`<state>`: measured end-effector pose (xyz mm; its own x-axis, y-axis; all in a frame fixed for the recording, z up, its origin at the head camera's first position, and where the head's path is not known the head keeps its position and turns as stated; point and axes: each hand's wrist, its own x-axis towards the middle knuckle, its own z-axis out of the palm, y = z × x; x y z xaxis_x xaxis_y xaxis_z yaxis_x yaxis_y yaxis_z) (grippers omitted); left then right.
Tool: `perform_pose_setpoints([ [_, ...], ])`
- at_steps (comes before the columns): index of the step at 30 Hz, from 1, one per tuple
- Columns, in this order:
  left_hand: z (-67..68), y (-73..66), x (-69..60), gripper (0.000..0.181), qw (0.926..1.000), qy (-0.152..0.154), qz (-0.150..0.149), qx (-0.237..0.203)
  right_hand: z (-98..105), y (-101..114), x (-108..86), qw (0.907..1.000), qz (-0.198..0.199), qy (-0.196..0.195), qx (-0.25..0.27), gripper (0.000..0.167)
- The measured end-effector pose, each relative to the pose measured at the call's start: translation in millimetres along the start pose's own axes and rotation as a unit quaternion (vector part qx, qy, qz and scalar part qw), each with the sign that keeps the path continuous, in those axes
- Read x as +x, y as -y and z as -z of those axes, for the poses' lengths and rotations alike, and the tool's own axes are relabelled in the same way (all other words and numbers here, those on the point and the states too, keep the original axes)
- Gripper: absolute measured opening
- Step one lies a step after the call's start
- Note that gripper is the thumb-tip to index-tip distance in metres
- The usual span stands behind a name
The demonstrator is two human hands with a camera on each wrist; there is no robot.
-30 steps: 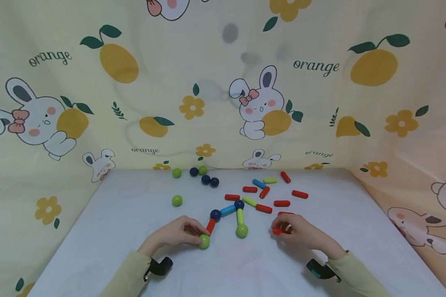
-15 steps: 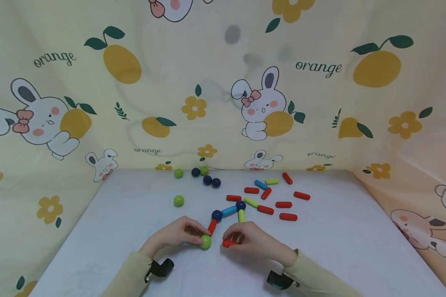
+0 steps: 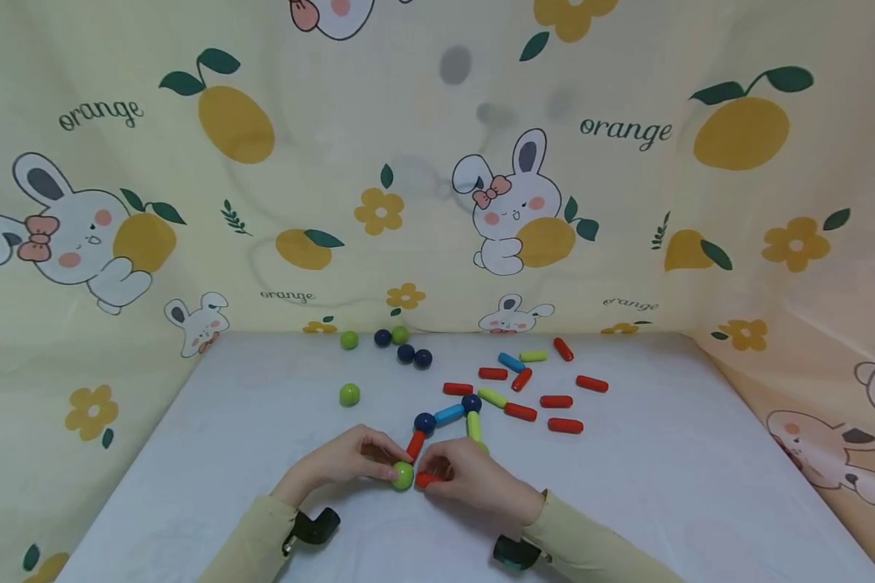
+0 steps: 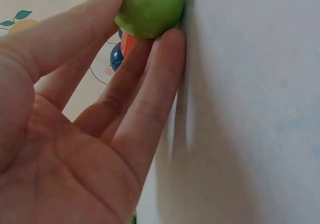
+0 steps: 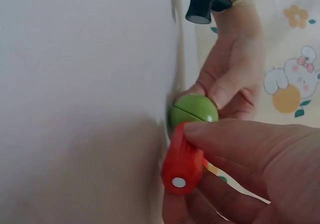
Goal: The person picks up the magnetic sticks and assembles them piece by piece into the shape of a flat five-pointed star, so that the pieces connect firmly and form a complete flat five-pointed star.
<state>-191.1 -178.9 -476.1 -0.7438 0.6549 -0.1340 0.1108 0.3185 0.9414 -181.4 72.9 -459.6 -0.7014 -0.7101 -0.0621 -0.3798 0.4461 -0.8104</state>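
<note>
One hand, the left hand [image 3: 353,455], pinches a green ball [image 3: 403,475]; the right hand [image 3: 475,479] pinches a red rod [image 5: 181,161] just beside it. Whether these touch, we cannot tell. Beyond, we see a ball-and-rod chain [image 3: 449,415], then loose rods [image 3: 557,402] on the white table [image 3: 262,421].

Grn ball [image 4: 152,8] cut off at top, L wrist cam.

On my feed the left hand [image 4: 75,144] pinches a green ball [image 4: 152,8], a red piece [image 4: 128,44] and navy ball [image 4: 116,58] just beyond; white surface [image 4: 255,93] fills the right, printed cloth [image 4: 60,6] the far left.
</note>
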Motion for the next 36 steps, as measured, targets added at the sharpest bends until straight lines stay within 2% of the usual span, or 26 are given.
perform_pose_setpoints([
  [8, 0.7, -0.3, -0.5, 0.024, 1.0, 0.003, 0.006, 0.004, -5.3, 0.0, 0.7, 0.9999, -0.003, -0.014, 0.0, 0.02],
  [13, 6.1, -7.0, 4.2, 0.018, 0.9993, 0.006, 0.036, 0.006, -5.7, 0.1, -2.1, 0.9999, -0.008, -0.014, 0.004, 0.02],
  [15, 9.5, -10.6, 10.6, 0.017, 0.9983, -0.016, 0.056, 0.005, -5.7, 0.1, -3.0, 0.9998, -0.011, -0.014, 0.003, 0.02],
  [18, 14.3, -16.9, 25.6, 0.021, 0.994, -0.074, 0.08, 0.008, -5.4, 0.0, -4.1, 0.9998, -0.015, -0.015, 0.001, 0.02],
  [20, 16.5, -21.3, 37.7, 0.023, 0.9896, -0.112, 0.087, 0.025, -5.1, -0.4, -4.8, 0.9998, -0.015, -0.014, 0.002, 0.021],
  [22, 17.5, -25.1, 49.7, 0.025, 0.9875, -0.127, 0.084, 0.043, -4.8, -1.1, -5.4, 0.9998, -0.014, -0.014, 0.001, 0.022],
  [25, 16.2, -26.7, 64.3, 0.029, 0.9881, -0.115, 0.075, 0.069, -4.2, -2.3, -6.9, 0.9999, -0.008, -0.012, 0.002, 0.023],
  [28, 11.4, -26.6, 71.0, 0.029, 0.9906, -0.094, 0.057, 0.081, -2.4, -3.8, -8.9, 0.9999, -0.01, -0.006, 0.007, 0.024],
  [33, 5.1, -28.8, 69.3, 0.023, 0.9898, -0.087, 0.038, 0.106, 8.6, -6.3, -16.3, 0.9981, -0.046, 0.026, 0.031, 0.024],
  [36, 3.7, -29.6, 61.3, 0.032, 0.9882, -0.084, 0.041, 0.121, 15.6, -8.3, -19.9, 0.9976, -0.04, 0.049, 0.027, 0.026],
])
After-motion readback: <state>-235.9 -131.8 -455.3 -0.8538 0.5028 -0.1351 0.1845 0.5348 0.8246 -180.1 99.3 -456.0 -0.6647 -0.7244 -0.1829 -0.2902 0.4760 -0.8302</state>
